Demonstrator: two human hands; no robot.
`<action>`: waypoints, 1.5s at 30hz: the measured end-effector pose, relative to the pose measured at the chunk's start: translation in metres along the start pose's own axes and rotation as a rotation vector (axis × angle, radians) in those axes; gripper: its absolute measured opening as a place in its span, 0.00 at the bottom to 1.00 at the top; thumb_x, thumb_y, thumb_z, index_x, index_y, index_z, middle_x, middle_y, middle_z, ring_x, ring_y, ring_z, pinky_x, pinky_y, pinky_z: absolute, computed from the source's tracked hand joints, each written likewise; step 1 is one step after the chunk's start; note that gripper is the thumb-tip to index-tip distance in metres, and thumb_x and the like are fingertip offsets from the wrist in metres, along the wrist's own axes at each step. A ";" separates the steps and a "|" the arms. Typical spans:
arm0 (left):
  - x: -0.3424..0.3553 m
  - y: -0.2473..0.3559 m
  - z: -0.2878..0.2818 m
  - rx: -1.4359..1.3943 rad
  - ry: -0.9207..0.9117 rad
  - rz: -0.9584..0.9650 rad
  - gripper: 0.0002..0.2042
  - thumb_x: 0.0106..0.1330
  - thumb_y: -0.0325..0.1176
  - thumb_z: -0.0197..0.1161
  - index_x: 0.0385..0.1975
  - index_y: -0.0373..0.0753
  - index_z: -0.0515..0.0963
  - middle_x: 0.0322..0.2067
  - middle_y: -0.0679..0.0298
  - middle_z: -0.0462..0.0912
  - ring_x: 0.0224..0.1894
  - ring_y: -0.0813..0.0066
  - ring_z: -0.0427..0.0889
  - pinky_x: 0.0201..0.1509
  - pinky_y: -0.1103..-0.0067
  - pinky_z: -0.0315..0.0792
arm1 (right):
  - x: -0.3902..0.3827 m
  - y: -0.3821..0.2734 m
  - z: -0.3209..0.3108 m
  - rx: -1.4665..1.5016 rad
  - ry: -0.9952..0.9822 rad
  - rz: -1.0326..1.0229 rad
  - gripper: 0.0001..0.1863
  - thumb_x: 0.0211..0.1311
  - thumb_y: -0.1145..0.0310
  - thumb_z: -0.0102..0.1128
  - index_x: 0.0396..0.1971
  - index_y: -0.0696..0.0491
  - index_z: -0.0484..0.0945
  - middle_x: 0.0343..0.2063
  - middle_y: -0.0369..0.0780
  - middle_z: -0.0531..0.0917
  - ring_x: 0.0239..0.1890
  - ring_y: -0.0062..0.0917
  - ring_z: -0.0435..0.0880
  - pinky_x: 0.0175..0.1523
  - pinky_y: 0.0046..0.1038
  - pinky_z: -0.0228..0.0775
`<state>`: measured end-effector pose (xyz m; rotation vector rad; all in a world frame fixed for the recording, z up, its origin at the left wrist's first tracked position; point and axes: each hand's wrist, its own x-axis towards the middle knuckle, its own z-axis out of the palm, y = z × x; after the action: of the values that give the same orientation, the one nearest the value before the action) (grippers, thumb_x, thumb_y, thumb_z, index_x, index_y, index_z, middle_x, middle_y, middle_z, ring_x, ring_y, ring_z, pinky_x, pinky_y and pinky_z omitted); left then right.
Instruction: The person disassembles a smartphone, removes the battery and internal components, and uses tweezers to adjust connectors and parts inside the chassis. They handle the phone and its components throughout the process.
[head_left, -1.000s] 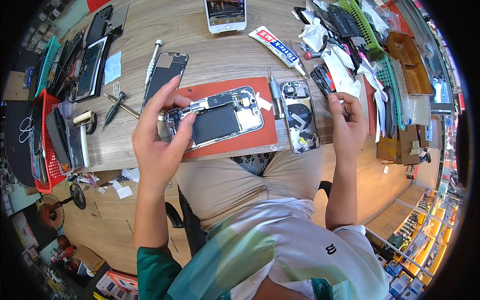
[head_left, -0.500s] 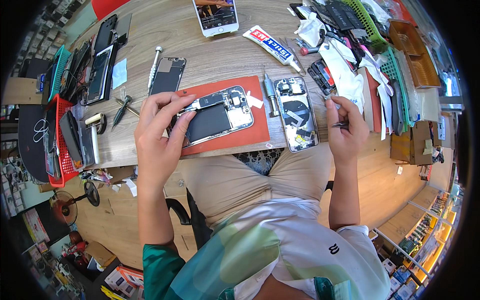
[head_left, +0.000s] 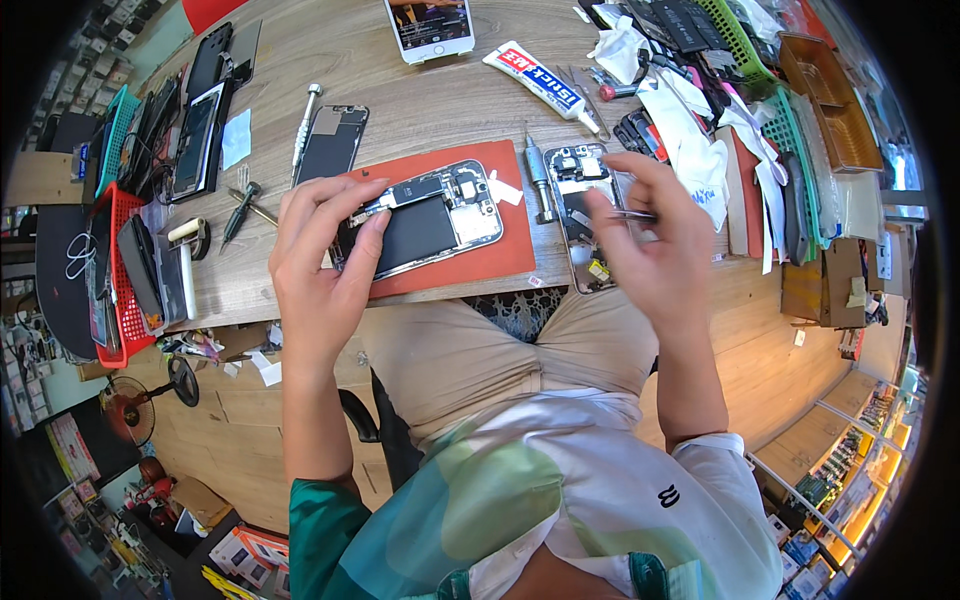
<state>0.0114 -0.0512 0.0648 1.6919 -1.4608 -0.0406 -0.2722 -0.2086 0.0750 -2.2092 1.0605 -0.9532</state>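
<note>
An opened phone (head_left: pixel 420 238) with its black battery and circuit board bared lies tilted on an orange-red mat (head_left: pixel 517 240). My left hand (head_left: pixel 325 240) grips its left end, thumb and fingers closing near the board's edge. My right hand (head_left: pixel 655 230) is slightly blurred over a second opened phone housing (head_left: pixel 575 165), partly hiding it. Between its fingers is a slim dark metal tool (head_left: pixel 635 214) that looks like tweezers. A screwdriver (head_left: pixel 539 180) lies between the two phones. White paper scraps (head_left: pixel 505 190) touch the first phone's right end.
A glue tube (head_left: pixel 540 85) and a propped phone with a lit screen (head_left: pixel 432 30) are at the back. A detached phone screen (head_left: pixel 333 140) and a white-handled screwdriver (head_left: pixel 305 130) lie behind the mat. Baskets crowd both sides, including a red one (head_left: pixel 125 290).
My right hand has moved left, from beside the second phone housing to over it. My left hand stays on the first phone. The view has shifted slightly.
</note>
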 end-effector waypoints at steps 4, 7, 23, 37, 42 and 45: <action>0.001 0.002 -0.001 0.010 0.003 0.013 0.15 0.68 0.20 0.75 0.54 0.34 0.91 0.50 0.56 0.89 0.55 0.61 0.85 0.62 0.69 0.77 | 0.012 -0.042 0.035 0.054 -0.076 -0.114 0.19 0.67 0.70 0.80 0.56 0.55 0.87 0.30 0.38 0.83 0.29 0.22 0.82 0.34 0.24 0.74; 0.003 0.007 -0.003 0.056 -0.011 0.023 0.18 0.67 0.22 0.76 0.57 0.35 0.90 0.50 0.56 0.89 0.55 0.62 0.85 0.63 0.70 0.77 | 0.018 -0.052 0.056 0.060 -0.123 -0.108 0.20 0.67 0.67 0.80 0.55 0.56 0.87 0.41 0.44 0.92 0.38 0.32 0.94 0.42 0.30 0.86; 0.014 0.038 0.024 0.266 0.008 -0.051 0.37 0.55 0.38 0.81 0.69 0.37 0.81 0.49 0.55 0.80 0.55 0.51 0.77 0.63 0.58 0.70 | 0.031 -0.060 0.064 -0.061 -0.175 -0.138 0.19 0.65 0.65 0.77 0.54 0.56 0.87 0.46 0.43 0.93 0.35 0.35 0.93 0.43 0.34 0.86; 0.018 0.037 0.029 0.308 0.032 -0.055 0.38 0.58 0.38 0.81 0.73 0.39 0.78 0.41 0.59 0.78 0.47 0.57 0.75 0.58 0.63 0.70 | 0.033 -0.049 0.068 0.103 -0.158 -0.090 0.17 0.63 0.66 0.77 0.50 0.54 0.86 0.38 0.47 0.92 0.36 0.44 0.93 0.43 0.44 0.84; 0.016 0.036 0.028 0.270 0.014 -0.080 0.39 0.57 0.39 0.81 0.72 0.38 0.77 0.45 0.56 0.78 0.51 0.52 0.76 0.59 0.59 0.69 | 0.035 -0.046 0.068 0.130 -0.174 -0.078 0.18 0.62 0.67 0.77 0.50 0.56 0.86 0.36 0.47 0.92 0.37 0.44 0.93 0.44 0.44 0.84; 0.016 0.037 0.026 0.234 -0.012 -0.119 0.39 0.58 0.37 0.81 0.72 0.38 0.77 0.45 0.56 0.78 0.50 0.53 0.76 0.59 0.60 0.68 | 0.035 -0.044 0.068 0.156 -0.168 -0.070 0.18 0.62 0.68 0.77 0.50 0.56 0.86 0.37 0.48 0.93 0.39 0.43 0.94 0.45 0.43 0.84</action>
<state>-0.0264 -0.0763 0.0792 1.9696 -1.4160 0.0584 -0.1839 -0.2023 0.0751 -2.1661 0.8097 -0.8336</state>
